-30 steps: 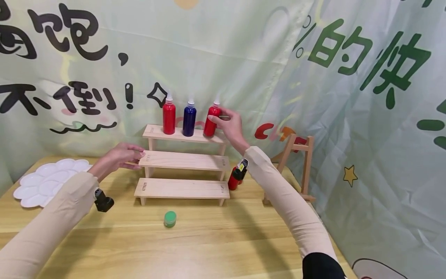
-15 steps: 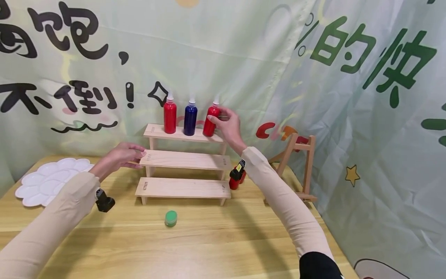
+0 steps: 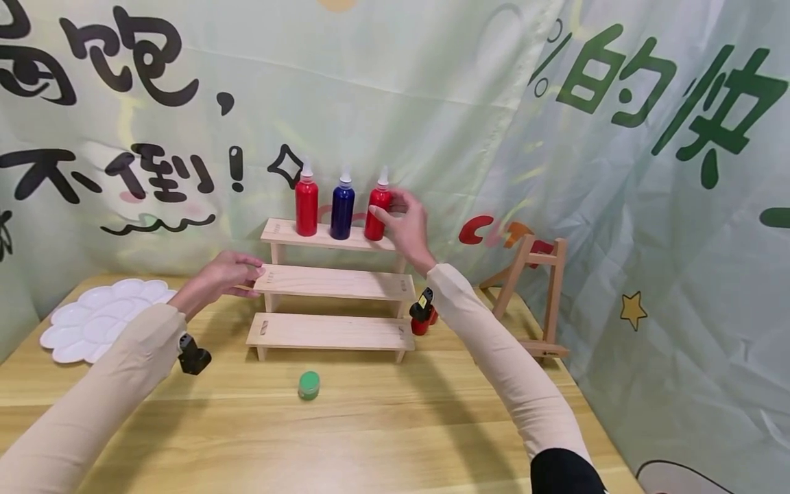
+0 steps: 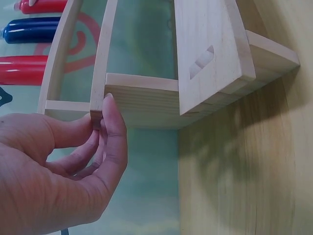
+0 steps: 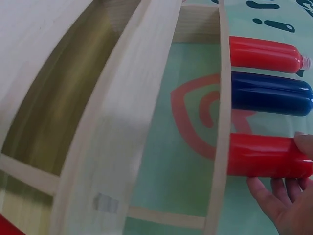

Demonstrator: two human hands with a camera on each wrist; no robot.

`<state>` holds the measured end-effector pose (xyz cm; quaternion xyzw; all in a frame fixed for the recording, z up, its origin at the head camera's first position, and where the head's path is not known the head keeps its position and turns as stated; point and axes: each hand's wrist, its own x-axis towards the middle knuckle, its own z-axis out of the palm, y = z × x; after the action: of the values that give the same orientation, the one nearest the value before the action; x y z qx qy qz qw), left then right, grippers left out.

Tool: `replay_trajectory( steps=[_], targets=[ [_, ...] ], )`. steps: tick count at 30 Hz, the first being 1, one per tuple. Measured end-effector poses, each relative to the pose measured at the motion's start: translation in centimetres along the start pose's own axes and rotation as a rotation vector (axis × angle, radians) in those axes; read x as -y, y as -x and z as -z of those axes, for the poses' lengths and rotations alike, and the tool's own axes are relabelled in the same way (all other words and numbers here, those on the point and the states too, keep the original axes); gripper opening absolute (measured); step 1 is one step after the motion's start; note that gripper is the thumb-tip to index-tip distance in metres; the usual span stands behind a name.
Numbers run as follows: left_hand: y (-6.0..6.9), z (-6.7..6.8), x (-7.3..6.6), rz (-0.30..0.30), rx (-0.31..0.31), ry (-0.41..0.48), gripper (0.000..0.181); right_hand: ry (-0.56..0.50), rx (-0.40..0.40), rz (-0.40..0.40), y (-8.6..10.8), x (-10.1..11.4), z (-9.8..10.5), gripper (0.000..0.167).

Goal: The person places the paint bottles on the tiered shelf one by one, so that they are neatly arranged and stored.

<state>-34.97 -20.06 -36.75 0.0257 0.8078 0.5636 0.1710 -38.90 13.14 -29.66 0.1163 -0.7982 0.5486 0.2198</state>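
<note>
While, in head view, right hand has the rightmost red bottle on the top board of 1 three-step wooden rack, left hand is on the left end of the middle board. Top-board count: 3 upright, spaced apart: 2 red, 1 blue. Blue bottle sits between rightmost and left red bottle. On the desk: 1 white palette left, 1 green-lidded jar in front of the rack, 1 easel right. Red items by the rack's right side are part-hidden; can't tell count.

Left wrist view: left grip is a narrow pinch, thumb and fingers on opposite faces of the middle board's end. 3 boards, 3 bottles showing.

Right wrist view: right grip is closed to bottle width, thumb one side, fingers the other; bottle base on the top board. Blue and left red stand free, 1 each.
</note>
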Motion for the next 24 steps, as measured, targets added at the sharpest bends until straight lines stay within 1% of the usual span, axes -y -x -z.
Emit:
replay_trajectory(
  steps=[7,14,24],
  targets=[
    [0.1,0.1,0.2,-0.016,-0.002,-0.007,0.054,0.068,0.041,-0.029,0.1,0.7,0.3,0.046],
    [0.1,-0.1,0.2,-0.035,0.005,0.011,0.054,0.096,0.08,-0.034,1.1,0.6,1.1,0.048],
    [0.2,0.0,0.2,-0.041,0.017,0.029,0.055,0.11,0.065,0.005,2.4,1.2,3.1,0.035]
  ],
)
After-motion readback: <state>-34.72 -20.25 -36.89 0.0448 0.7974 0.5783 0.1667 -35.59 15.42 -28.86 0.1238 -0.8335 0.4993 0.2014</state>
